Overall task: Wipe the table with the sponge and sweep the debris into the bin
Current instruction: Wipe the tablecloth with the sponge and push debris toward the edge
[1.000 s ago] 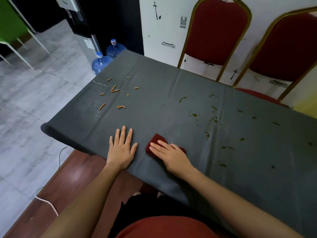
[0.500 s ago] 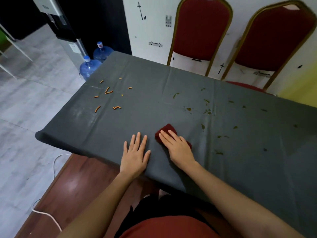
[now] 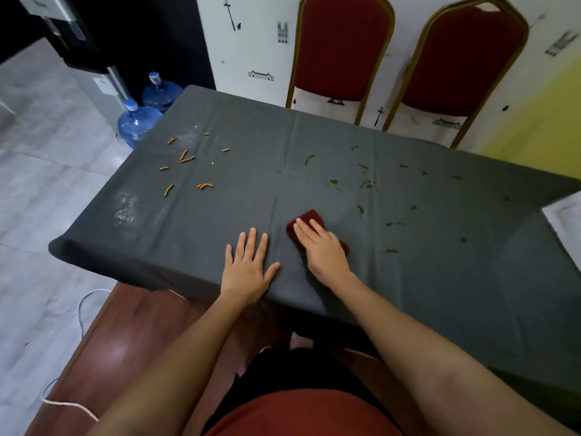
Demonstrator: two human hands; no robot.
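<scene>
A dark red sponge (image 3: 309, 218) lies on the table with its dark grey cloth (image 3: 314, 158). My right hand (image 3: 322, 250) presses flat on top of the sponge, fingers pointing to the far left, covering most of it. Just left of it, my left hand (image 3: 248, 267) rests flat on the cloth near the front edge, fingers spread, holding nothing. Orange crumbs (image 3: 188, 158) lie scattered at the far left of the table. Green scraps (image 3: 364, 184) are strewn beyond and to the right of the sponge. No bin is in view.
Two red chairs with gold frames (image 3: 342, 48) stand behind the table against a white wall. Two blue water bottles (image 3: 136, 121) sit on the floor at the far left corner. A white object (image 3: 566, 221) pokes in at the right edge. A white cable (image 3: 81, 309) lies on the floor.
My right hand has slid the sponge a little farther onto the table, toward the green scraps. My left hand stays flat beside it. The view has shifted right.
</scene>
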